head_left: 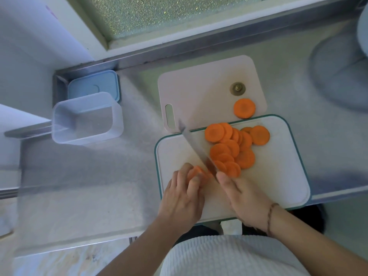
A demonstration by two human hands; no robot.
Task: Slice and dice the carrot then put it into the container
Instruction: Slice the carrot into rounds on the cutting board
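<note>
On the white, green-rimmed cutting board [278, 176], my left hand [182, 198] holds the short remaining carrot piece [196, 172] with curled fingers. My right hand [243, 198] grips the knife [197, 150], forefinger along the spine; the blade runs up-left and sits against the carrot's cut end. Several round carrot slices [233, 148] lie piled to the right of the blade. One more slice [244, 108] rests on the pink board [199, 90] behind. The clear plastic container [85, 118] stands open at the left, nothing inside.
The container's blue lid [93, 86] lies behind it in the counter corner. The carrot's cut-off top [237, 89] sits on the pink board. A large pale round object [338, 66] stands at the far right. The steel counter edge runs along the front.
</note>
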